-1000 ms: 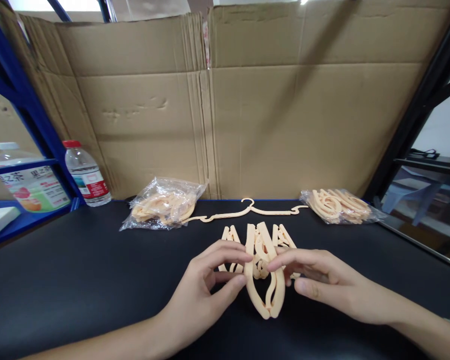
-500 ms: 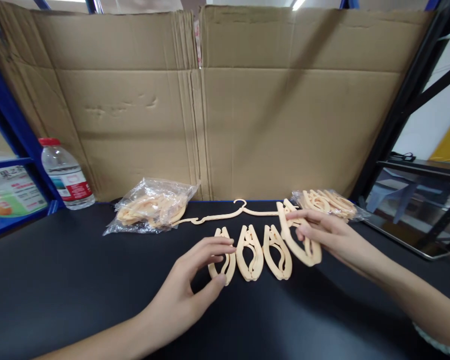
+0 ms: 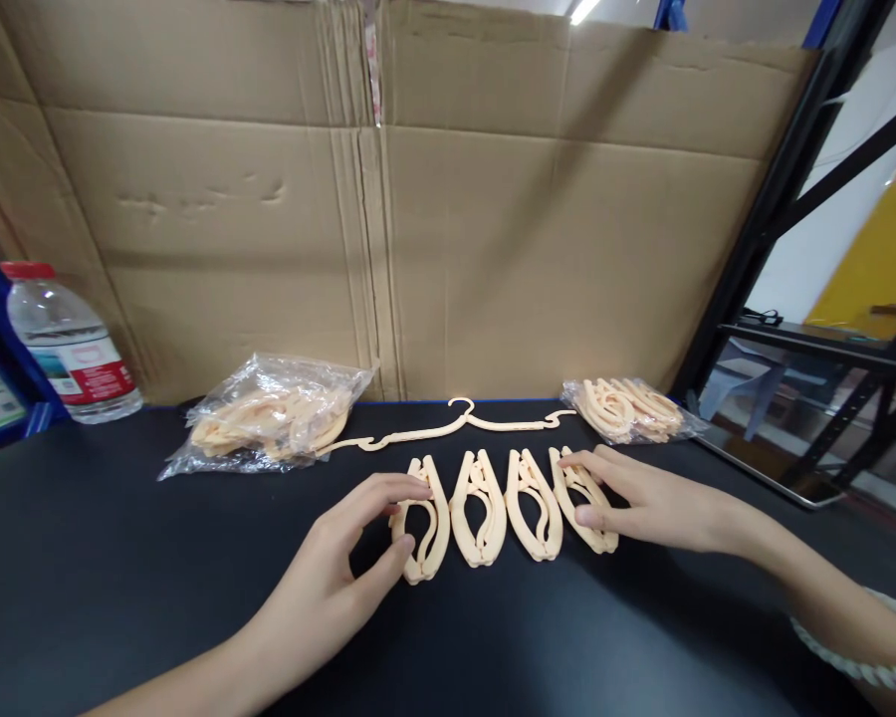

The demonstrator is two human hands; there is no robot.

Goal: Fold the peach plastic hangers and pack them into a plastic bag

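Observation:
Four-like rows aside, several cream plastic folding hangers lie folded side by side on the black tabletop (image 3: 194, 568). My left hand (image 3: 343, 568) has its thumb and fingers around the left side of the leftmost folded hanger (image 3: 439, 533). Beside that one lie two untouched folded hangers, a left one (image 3: 459, 523) and a right one (image 3: 517, 518). At the row's right end, my right hand (image 3: 649, 503) holds the last folded hanger (image 3: 603, 538) between thumb and fingers, down at the tabletop. An unfolded hanger (image 3: 425, 433) lies behind the row, its hook pointing away.
A clear bag of cream hangers (image 3: 269, 413) lies at the back left, another bag (image 3: 631, 408) at the back right. A red-capped water bottle (image 3: 75, 349) stands far left. Cardboard (image 3: 567, 249) walls the back; a black metal frame (image 3: 747, 239) rises on the right.
My right hand has lowered its folded hanger to the tabletop at the row's right end. My left hand stays at the leftmost hanger, which has shifted slightly. The view has turned a little right.

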